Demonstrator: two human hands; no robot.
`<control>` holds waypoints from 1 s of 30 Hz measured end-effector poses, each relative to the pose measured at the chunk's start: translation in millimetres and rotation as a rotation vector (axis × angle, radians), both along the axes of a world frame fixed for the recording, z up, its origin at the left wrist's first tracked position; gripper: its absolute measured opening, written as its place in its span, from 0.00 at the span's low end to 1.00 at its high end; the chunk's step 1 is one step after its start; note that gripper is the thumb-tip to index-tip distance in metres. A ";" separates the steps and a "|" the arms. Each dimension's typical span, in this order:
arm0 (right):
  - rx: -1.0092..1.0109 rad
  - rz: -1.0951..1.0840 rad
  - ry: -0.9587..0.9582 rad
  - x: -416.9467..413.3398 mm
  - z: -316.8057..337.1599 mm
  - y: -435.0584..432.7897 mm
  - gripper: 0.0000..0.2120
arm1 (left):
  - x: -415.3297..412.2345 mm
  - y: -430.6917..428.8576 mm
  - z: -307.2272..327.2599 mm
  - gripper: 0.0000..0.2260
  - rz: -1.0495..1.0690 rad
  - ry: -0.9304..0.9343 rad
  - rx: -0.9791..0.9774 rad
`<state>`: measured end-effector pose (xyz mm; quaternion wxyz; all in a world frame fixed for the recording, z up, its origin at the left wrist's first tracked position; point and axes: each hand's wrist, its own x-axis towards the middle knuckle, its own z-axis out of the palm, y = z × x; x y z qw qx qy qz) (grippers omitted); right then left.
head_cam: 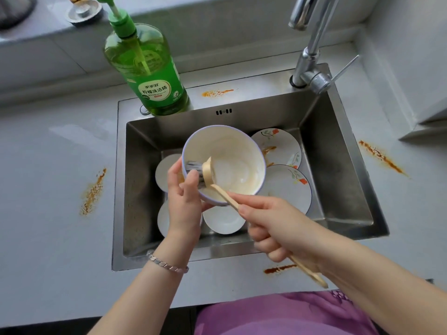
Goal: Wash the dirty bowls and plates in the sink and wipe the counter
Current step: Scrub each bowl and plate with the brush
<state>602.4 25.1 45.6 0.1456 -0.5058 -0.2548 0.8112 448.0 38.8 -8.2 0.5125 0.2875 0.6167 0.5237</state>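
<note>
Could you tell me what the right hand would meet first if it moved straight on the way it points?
Most likely the right hand would meet the near rim of the bowl that the left hand holds, though depth is unclear.

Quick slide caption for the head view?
Left hand holds a bowl over the sink; right hand holds a brush inside it.

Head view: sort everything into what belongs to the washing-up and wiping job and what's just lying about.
Job: white blue-rimmed bowl in the left hand; wooden dish brush in the right hand; flowered white plates in the steel sink; green pump soap bottle; chrome tap; orange stains on the counter.
Lying about: round metal strainer on the back ledge; dark cropped object beside it.
</note>
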 end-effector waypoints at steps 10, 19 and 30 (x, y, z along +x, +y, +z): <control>-0.303 -0.379 0.165 6.4 11.0 25.8 0.13 | 0.5 -17.7 -4.8 0.20 -0.097 -0.004 -0.017; -0.105 -0.060 0.102 -9.7 11.0 16.2 0.15 | -10.4 -4.2 1.5 0.14 -0.054 -0.034 -0.016; 0.042 0.459 -0.166 41.6 13.6 20.7 0.15 | -37.3 -0.8 6.1 0.11 -0.117 0.051 -0.134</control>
